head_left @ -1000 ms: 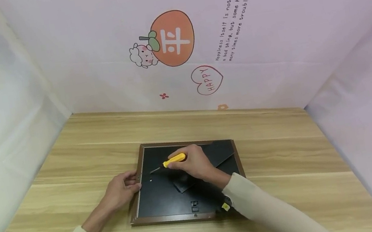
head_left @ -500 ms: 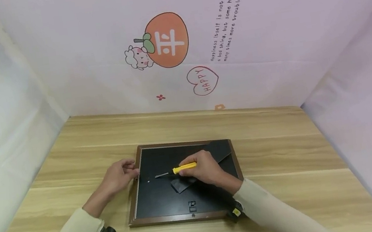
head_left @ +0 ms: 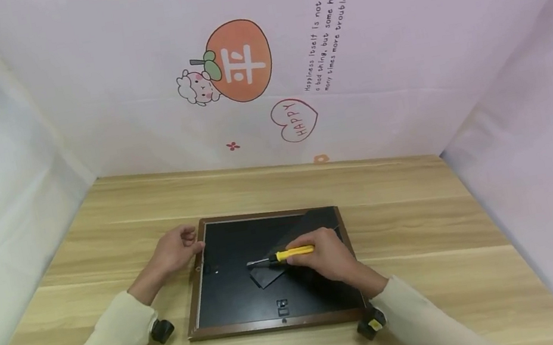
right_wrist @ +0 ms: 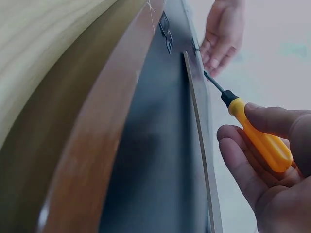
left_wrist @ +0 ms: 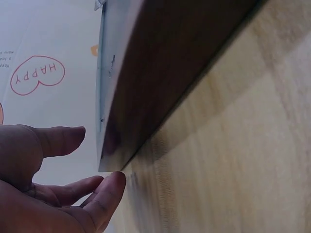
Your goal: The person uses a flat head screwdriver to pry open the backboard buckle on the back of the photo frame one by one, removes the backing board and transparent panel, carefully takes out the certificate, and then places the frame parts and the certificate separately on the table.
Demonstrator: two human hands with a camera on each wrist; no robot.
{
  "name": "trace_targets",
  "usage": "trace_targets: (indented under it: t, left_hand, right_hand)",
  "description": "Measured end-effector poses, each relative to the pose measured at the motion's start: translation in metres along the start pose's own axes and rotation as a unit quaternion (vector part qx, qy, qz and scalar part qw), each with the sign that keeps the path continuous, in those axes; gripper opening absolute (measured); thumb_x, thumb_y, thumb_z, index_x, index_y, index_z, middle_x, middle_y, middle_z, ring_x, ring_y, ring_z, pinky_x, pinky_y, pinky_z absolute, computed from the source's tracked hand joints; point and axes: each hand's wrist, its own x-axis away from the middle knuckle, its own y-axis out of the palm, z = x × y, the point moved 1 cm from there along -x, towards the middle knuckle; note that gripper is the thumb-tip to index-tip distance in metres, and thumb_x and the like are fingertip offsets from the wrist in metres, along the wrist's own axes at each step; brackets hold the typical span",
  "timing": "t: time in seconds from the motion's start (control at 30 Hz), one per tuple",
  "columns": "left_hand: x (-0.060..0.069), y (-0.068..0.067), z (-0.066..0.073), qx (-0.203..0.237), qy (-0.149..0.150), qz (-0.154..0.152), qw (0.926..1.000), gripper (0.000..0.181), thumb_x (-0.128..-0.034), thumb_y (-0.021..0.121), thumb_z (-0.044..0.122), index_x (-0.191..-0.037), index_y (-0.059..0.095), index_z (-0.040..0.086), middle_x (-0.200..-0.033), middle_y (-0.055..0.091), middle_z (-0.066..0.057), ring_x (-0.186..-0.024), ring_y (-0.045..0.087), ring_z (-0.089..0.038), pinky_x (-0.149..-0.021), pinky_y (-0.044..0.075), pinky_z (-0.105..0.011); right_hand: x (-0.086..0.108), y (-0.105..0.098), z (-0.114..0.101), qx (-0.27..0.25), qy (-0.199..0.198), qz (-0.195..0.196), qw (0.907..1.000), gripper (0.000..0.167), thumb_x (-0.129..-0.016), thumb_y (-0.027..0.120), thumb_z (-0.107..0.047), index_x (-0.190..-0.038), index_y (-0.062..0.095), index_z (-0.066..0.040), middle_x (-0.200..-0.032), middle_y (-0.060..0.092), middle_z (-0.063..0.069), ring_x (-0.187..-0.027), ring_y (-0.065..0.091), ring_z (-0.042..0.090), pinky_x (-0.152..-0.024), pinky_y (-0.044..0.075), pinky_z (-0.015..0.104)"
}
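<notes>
A picture frame [head_left: 246, 327] with a brown border lies back side up on the table, its black backing board [head_left: 237, 299] showing. My right hand [head_left: 328, 253] holds a yellow-handled screwdriver [head_left: 297, 251] between thumb and fingers. The screwdriver's metal shaft points left over the backing, near the end of a black stand flap [head_left: 267, 276]. By the upper left edge of the frame is my left hand [head_left: 174, 252]. Its thumb and fingers are apart in the left wrist view, with a fingertip [left_wrist: 115, 182] close to the frame's corner; whether it touches I cannot tell.
The wood-grain table [head_left: 427, 233] extends around the frame. A printed white sheet [head_left: 382, 119] hangs behind, with plain white sheets on both sides. A small black latch [head_left: 283, 307] sits on the backing near the front edge, and a tiny bright spot [head_left: 217, 272] shows toward the left.
My right hand has moved right with the screwdriver, its tip leaving the area near the bright spot. My left hand has moved up along the frame's left edge. The head view has shifted slightly.
</notes>
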Motion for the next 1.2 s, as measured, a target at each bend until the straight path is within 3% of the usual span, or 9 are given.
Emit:
trace_targets:
  t: [0.2,0.33,0.47,0.63,0.73,0.87,1.07,1.2]
  left_hand:
    - [-0.006,0.001,-0.004,0.008,-0.024,-0.015,0.9996,0.058,-0.0962,0.061,0.018,-0.140,0.041,-0.014,-0.129,0.056,-0.032,-0.117,0.058,-0.041,-0.095,0.054,-0.047]
    - [-0.016,0.000,0.000,-0.011,-0.014,-0.019,0.9997,0.058,-0.0974,0.060,0.019,-0.141,0.040,-0.014,-0.132,0.054,-0.032,-0.121,0.055,-0.043,-0.098,0.052,-0.050]
    - [-0.026,-0.001,0.007,-0.061,0.022,-0.014,0.9978,0.055,-0.0980,0.060,0.022,-0.139,0.044,-0.011,-0.134,0.053,-0.032,-0.123,0.053,-0.044,-0.100,0.050,-0.054]
    - [-0.043,0.001,0.013,-0.110,0.090,-0.006,0.9899,0.045,-0.0967,0.062,0.020,-0.134,0.055,-0.006,-0.133,0.056,-0.027,-0.121,0.055,-0.043,-0.100,0.049,-0.055]
    - [-0.054,0.001,0.015,-0.107,0.130,-0.034,0.9852,0.040,-0.0973,0.062,0.018,-0.131,0.059,-0.003,-0.134,0.058,-0.024,-0.123,0.055,-0.042,-0.101,0.049,-0.055]
    - [-0.070,0.002,0.020,-0.106,0.160,-0.084,0.9779,0.038,-0.0972,0.063,0.020,-0.130,0.061,0.000,-0.130,0.063,-0.021,-0.120,0.059,-0.039,-0.099,0.052,-0.053]
    - [-0.092,0.013,0.039,-0.088,0.177,-0.155,0.9679,0.035,-0.0966,0.064,0.025,-0.125,0.066,0.005,-0.124,0.068,-0.014,-0.115,0.063,-0.031,-0.099,0.053,-0.048]
    - [-0.103,0.025,0.049,-0.082,0.182,-0.180,0.9632,0.031,-0.0963,0.064,0.027,-0.120,0.070,0.008,-0.118,0.071,-0.010,-0.107,0.066,-0.024,-0.096,0.055,-0.044]
  right_hand:
    - [0.014,-0.016,0.021,-0.030,0.022,0.030,0.9989,0.022,-0.081,0.081,-0.022,-0.102,0.078,-0.013,-0.101,0.075,0.004,-0.074,0.056,0.011,-0.061,0.051,0.018]
    - [0.021,-0.022,0.034,-0.048,0.034,0.032,0.9977,0.023,-0.082,0.080,-0.023,-0.102,0.078,-0.011,-0.099,0.074,0.006,-0.071,0.053,0.011,-0.056,0.048,0.018]
    - [0.027,-0.024,0.041,-0.062,0.051,0.029,0.9963,0.022,-0.082,0.081,-0.021,-0.101,0.078,-0.011,-0.095,0.074,0.005,-0.070,0.054,0.012,-0.056,0.048,0.018]
    - [0.034,-0.024,0.047,-0.101,0.081,0.025,0.9912,0.021,-0.083,0.080,-0.018,-0.103,0.077,-0.011,-0.092,0.073,0.005,-0.069,0.057,0.013,-0.055,0.048,0.018]
    - [0.038,-0.022,0.050,-0.127,0.099,0.027,0.9866,0.022,-0.083,0.079,-0.017,-0.103,0.077,-0.011,-0.091,0.073,0.006,-0.068,0.058,0.013,-0.053,0.046,0.017]
    - [0.040,-0.023,0.052,-0.147,0.104,0.035,0.9830,0.023,-0.083,0.080,-0.017,-0.104,0.077,-0.010,-0.092,0.073,0.007,-0.068,0.057,0.012,-0.052,0.045,0.017]
    - [0.043,-0.024,0.057,-0.179,0.085,0.041,0.9794,0.026,-0.085,0.078,-0.016,-0.108,0.075,-0.005,-0.099,0.073,0.012,-0.075,0.064,0.008,-0.065,0.057,0.018]
    - [0.043,-0.022,0.058,-0.200,0.073,0.036,0.9765,0.028,-0.085,0.077,-0.016,-0.109,0.074,-0.003,-0.100,0.073,0.015,-0.077,0.065,0.008,-0.070,0.059,0.020]
